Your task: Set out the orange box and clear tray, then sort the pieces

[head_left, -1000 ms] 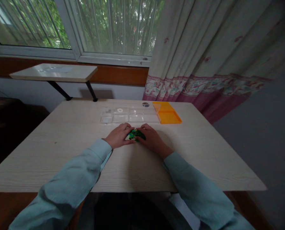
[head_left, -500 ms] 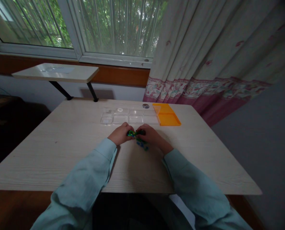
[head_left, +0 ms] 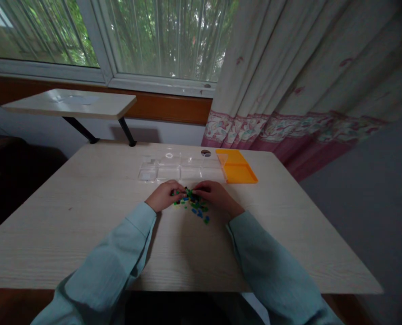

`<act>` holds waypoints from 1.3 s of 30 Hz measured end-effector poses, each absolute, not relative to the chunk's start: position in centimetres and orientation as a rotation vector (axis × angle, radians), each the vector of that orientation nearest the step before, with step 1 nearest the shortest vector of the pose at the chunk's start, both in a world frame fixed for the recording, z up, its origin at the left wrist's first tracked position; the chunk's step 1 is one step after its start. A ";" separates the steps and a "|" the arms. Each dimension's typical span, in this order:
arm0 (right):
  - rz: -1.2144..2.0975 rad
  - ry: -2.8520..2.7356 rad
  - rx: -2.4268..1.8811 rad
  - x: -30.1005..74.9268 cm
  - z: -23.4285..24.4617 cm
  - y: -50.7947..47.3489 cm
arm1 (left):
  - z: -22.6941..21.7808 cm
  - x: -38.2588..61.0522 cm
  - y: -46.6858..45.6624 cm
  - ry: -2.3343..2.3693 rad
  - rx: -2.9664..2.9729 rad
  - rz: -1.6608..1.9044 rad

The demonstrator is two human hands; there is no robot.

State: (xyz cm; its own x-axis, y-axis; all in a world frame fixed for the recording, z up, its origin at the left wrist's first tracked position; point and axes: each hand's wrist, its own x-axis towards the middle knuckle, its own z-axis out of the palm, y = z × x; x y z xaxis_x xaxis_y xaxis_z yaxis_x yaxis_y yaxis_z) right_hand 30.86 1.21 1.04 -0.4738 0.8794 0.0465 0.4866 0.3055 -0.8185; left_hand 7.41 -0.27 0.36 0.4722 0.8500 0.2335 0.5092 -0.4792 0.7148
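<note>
A loose heap of small plastic pieces (head_left: 194, 205), green, blue, black and a few yellow, lies on the table between my hands. They look like tiny building bricks, too small to make out singly. My left hand (head_left: 164, 196) is at the heap's left side, its fingers curled in on some green and dark bricks. From the right, my right hand (head_left: 218, 197) reaches over the heap with fingers bent together on dark and green bricks; its fingertips partly cover them. The two hands' fingertips are close to each other but apart. A few blue and green bricks lie nearer to me.
Behind my hands lies a clear plastic compartment tray (head_left: 180, 174), with an orange plastic tray (head_left: 241, 173) at its right end. A round dark sticker or disc (head_left: 205, 153) is by the back edge. On the table (head_left: 102, 234), a raised shelf (head_left: 75, 104) stands at back left.
My hands have drawn slightly apart, and more of the bricks show spread on the table between them. The view has shifted a little.
</note>
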 end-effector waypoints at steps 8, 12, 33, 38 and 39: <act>0.880 -2.068 -1.222 30.3 1.6 0.6 | 0.7 7.9 -0.8 1.076 2.178 0.823; 0.889 -2.064 -1.236 30.2 2.0 0.3 | 0.6 7.9 -0.6 1.071 2.176 0.920; 0.488 -2.425 -1.255 30.6 2.3 -0.1 | -0.7 7.1 -0.8 1.243 2.346 0.882; 0.589 -2.386 -1.208 30.9 3.0 -0.2 | -0.6 7.3 -0.9 1.190 2.380 0.843; 0.612 -2.360 -1.241 31.3 3.2 -0.2 | -0.6 7.3 -0.9 1.187 2.378 0.848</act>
State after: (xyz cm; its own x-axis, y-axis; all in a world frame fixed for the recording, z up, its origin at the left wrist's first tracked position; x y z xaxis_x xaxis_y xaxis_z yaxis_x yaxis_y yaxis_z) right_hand 31.27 -0.19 3.21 -0.5239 0.8393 0.1455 0.6628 0.5090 -0.5492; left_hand 7.33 -0.90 -0.60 0.4699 0.8079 0.3556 0.5983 -0.5877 0.5447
